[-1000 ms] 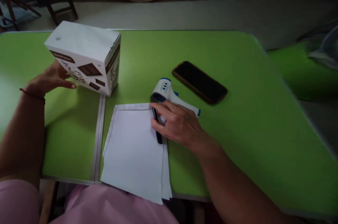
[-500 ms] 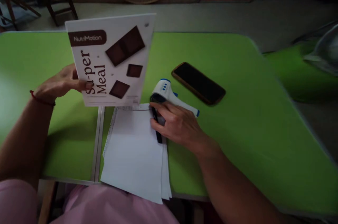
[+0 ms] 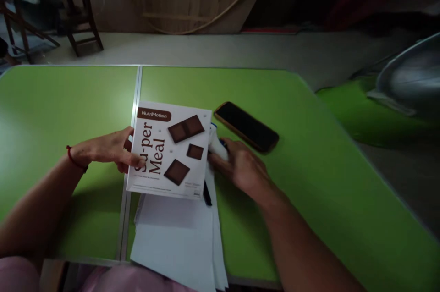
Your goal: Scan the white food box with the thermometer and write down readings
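Note:
My left hand [image 3: 115,151] grips the left edge of a white box [image 3: 178,140] printed with "Su-per Meal" and brown chocolate pieces, its thumb on the front face. The box is tilted above a stack of white paper [image 3: 172,232] and covers the stack's upper part. Right of the box, my right hand [image 3: 242,163] is closed around the handle of a white and blue infrared thermometer [image 3: 217,145], whose head is partly hidden behind the box. A black pen [image 3: 207,195] lies on the paper, its upper end hidden by the box.
A dark smartphone [image 3: 246,125] in a brown case lies just beyond my right hand. Everything rests on a green folding table [image 3: 309,191] with a metal seam [image 3: 124,232]. A wooden chair [image 3: 80,12] stands past the far edge, and a green object [image 3: 357,113] is at the right.
The box has come down and toward the right, nearer the paper. My right hand has left the pen and taken hold of the thermometer. The camera view has shifted.

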The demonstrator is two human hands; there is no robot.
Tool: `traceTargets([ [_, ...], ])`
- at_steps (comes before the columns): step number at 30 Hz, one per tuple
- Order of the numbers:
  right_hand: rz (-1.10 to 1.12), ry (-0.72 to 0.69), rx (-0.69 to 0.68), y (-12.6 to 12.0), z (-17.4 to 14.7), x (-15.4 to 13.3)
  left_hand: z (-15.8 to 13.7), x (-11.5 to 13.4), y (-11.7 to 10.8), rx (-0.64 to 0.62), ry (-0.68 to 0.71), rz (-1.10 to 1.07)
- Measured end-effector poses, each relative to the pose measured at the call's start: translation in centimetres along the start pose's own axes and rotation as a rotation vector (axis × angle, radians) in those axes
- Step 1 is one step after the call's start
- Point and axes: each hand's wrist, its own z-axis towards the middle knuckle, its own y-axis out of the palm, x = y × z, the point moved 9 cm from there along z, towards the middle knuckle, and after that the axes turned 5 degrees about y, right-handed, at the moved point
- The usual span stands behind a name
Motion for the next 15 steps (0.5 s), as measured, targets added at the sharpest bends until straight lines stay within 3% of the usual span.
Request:
traceTargets([
  [3,0.424,0.123,0.212,-3.4,-1.2,-0.4,-0.2,-0.7,0.4,-0.050,-0.058,-0.055],
  [5,0.806,0.125,0.238,-4.8,-2.9,-1.6,-0.3,-0.7,0.6,-0.036,-0.060,-0.067],
  [6,1.003,0.090,0.168,-5.0,-3.7,-2.7,-0.4,-0.5,0.7,-0.031,-0.056,-0.070],
  [7,1.177,0.049,-0.005,-4.4,-4.5,-4.2,-0.4,-0.3,0.9,-0.026,-0.048,-0.072],
  [10,1.417,0.001,-0.380,-2.9,-7.2,-7.6,-0.5,0.4,1.4,-0.007,-0.022,-0.072],
  [12,1.453,0.086,-0.466,-1.8,-8.0,-7.9,-0.5,0.8,1.5,0.000,-0.017,-0.058],
  [15,1.425,0.217,-0.478,-0.3,-8.2,-7.4,-0.6,1.3,1.5,0.008,-0.011,-0.027],
])
